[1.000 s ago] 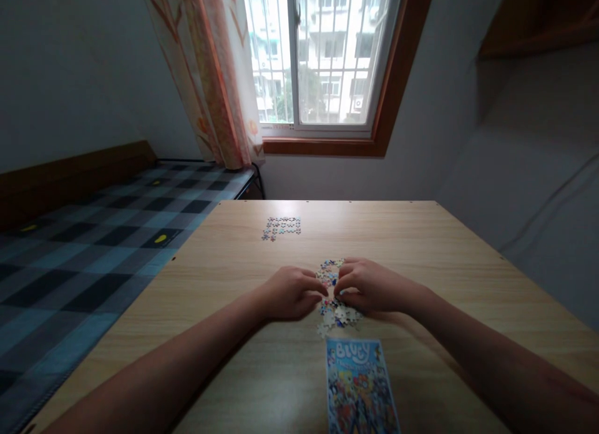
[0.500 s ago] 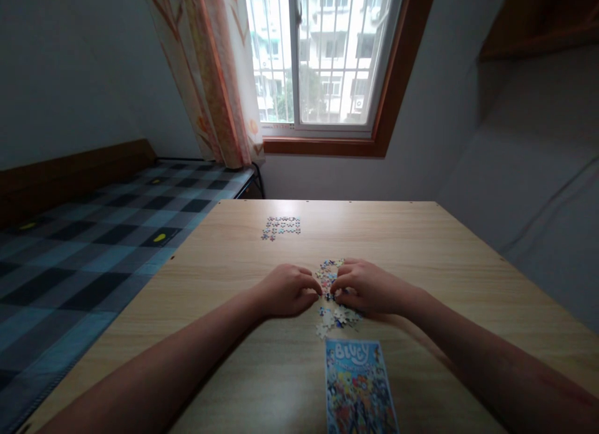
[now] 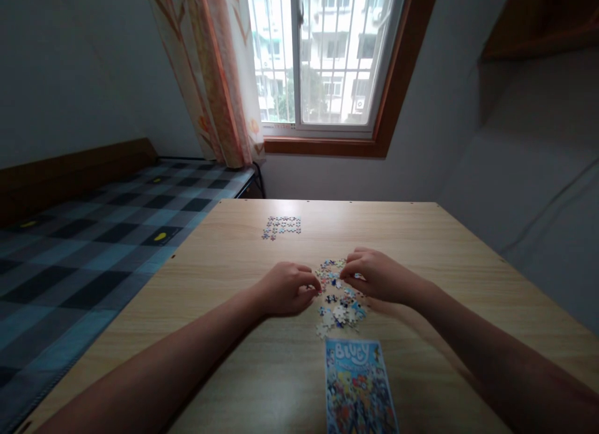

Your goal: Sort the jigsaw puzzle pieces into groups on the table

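Observation:
A heap of loose jigsaw pieces (image 3: 340,303) lies in the middle of the wooden table (image 3: 444,284). My left hand (image 3: 286,288) rests on the table at the heap's left edge, fingers curled in a pinch on something I cannot make out. My right hand (image 3: 377,275) hovers over the heap's far right part, fingertips pinched together on what looks like a small piece. An assembled patch of puzzle (image 3: 281,227) lies farther back on the table. A colourful printed picture card (image 3: 359,386) lies near me, just below the heap.
A bed with a blue checked cover (image 3: 93,247) stands against the table's left side. Behind the table are a barred window (image 3: 322,53) and an orange-patterned curtain (image 3: 210,72). A grey wall runs along the right.
My right hand has lifted and moved a little away and to the right, uncovering more loose pieces. My left hand has stayed nearly still.

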Tool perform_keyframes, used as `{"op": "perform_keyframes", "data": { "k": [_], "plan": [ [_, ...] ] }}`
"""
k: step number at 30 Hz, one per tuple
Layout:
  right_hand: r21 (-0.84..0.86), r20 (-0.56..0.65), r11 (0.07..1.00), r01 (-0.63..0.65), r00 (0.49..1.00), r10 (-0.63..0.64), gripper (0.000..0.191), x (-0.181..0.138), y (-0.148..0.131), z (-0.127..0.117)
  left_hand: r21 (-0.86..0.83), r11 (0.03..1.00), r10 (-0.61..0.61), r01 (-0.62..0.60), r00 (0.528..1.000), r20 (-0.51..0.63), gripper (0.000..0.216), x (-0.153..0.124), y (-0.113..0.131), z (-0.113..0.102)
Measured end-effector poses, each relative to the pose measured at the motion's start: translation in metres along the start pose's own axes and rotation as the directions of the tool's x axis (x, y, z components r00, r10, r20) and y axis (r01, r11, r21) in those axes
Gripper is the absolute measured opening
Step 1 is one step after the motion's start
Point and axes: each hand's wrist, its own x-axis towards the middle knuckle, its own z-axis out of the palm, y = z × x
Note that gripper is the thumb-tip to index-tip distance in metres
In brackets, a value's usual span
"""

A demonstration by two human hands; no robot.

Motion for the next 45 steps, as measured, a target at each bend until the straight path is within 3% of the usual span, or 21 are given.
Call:
{"op": "perform_keyframes", "data": {
  "k": [7,16,25,32,38,45],
  "plan": [
    [0.105,0.201,0.994,-0.014,0.980,-0.007,0.018,-0.005,-0.003,-0.011,-0.048,0.998,0.055,-0.051,0.995,0.080,0.016,0.002,0.009,-0.001],
    [0.059,0.205,0.998,-0.030,0.979,0.017,0.018,-0.002,-0.008,-0.002,-0.072,0.996,0.070,-0.060,0.987,0.141,0.020,0.001,0.010,-0.001],
    [0.150,0.257,0.979,-0.141,0.961,0.099,0.019,-0.002,-0.003,0.004,-0.059,0.997,0.053,-0.045,0.990,0.128,0.020,0.002,0.013,-0.002],
    [0.193,0.114,0.978,-0.085,0.991,0.063,0.027,-0.001,0.000,-0.011,-0.117,0.990,0.095,-0.080,0.987,0.126,0.027,0.002,0.014,-0.004],
    [0.135,0.217,0.990,-0.047,0.976,0.017,0.026,-0.003,-0.003,-0.007,-0.131,0.986,0.118,-0.102,0.986,0.120,0.030,0.001,0.016,-0.003],
    [0.044,0.258,0.995,-0.093,0.963,0.078,0.025,-0.002,-0.007,0.000,-0.117,0.984,0.144,-0.134,0.986,0.083,0.028,0.001,0.011,-0.001]
  ]
}}
